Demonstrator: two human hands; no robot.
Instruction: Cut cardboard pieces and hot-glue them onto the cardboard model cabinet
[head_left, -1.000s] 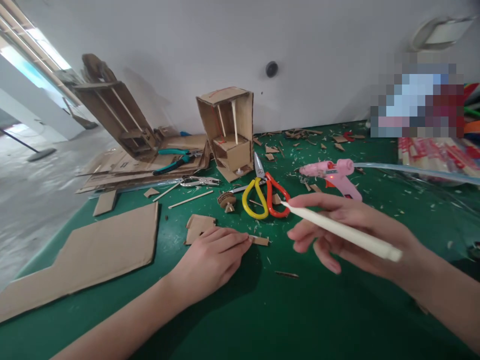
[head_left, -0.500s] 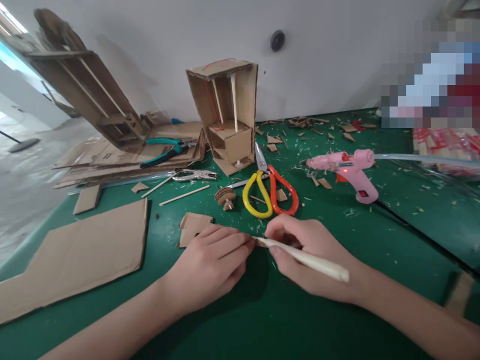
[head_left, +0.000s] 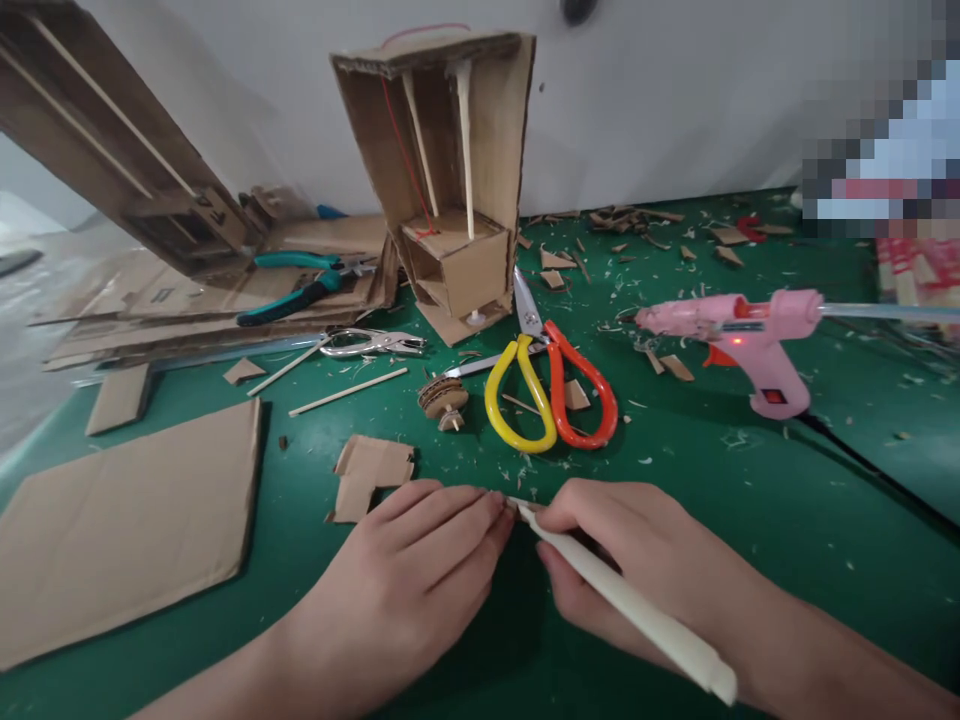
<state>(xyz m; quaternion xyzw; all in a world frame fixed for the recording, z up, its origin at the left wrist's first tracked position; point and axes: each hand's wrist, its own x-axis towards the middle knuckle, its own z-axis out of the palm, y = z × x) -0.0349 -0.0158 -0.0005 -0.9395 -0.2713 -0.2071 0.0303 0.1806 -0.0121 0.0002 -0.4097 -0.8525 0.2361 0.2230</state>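
In my right hand (head_left: 637,560) is a slim cream pen (head_left: 637,610), its thin tip pointing left and its rear end slanting down to the right. My left hand (head_left: 435,570) has its fingers pressed together on a small brown bit of cardboard, mostly hidden beneath the fingertips. The pen tip meets that bit at the left fingertips. A notched cardboard scrap (head_left: 371,465) lies just beyond my left hand. Past both hands rest scissors with one yellow and one red handle (head_left: 585,390), blades apart, beside a small round cardboard spool on a stick (head_left: 444,400).
A cardboard box frame (head_left: 472,285) with sticks and red thread stands behind the scissors. A pink glue gun (head_left: 739,330) sits at right, its light on. Teal pliers (head_left: 300,285), a silver hole punch (head_left: 371,343) and a large cardboard sheet (head_left: 142,520) lie at left.
The view has tipped down and come nearer, so things look larger. The pen now slants more steeply, its rear end lower. Both hands keep their hold close together.
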